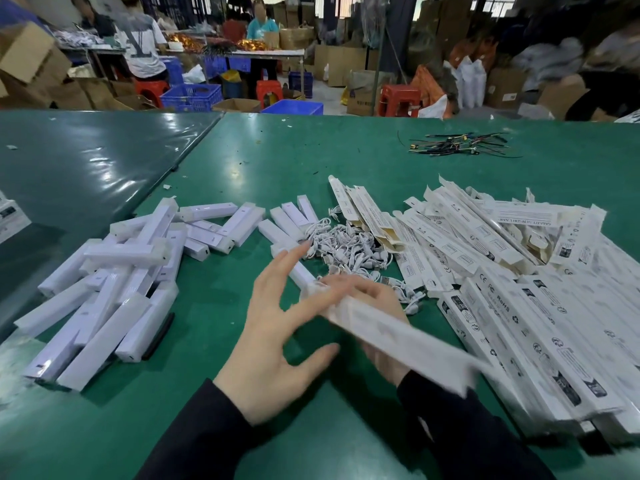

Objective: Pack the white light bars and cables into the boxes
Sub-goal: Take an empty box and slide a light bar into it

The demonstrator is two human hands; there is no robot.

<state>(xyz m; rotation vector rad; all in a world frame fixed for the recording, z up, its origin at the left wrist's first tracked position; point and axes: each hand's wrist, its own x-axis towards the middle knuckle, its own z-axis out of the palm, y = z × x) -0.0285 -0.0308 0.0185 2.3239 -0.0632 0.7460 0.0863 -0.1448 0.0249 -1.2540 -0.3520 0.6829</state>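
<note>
The right hand grips a long white box, blurred, held slanting over the near green tabletop. The left hand is beside it, fingers spread and straight, their tips at the box's far end, where a light bar sticks out. Loose bars lie piled to the left, cables heaped in the middle, more boxes stacked on the right.
</note>
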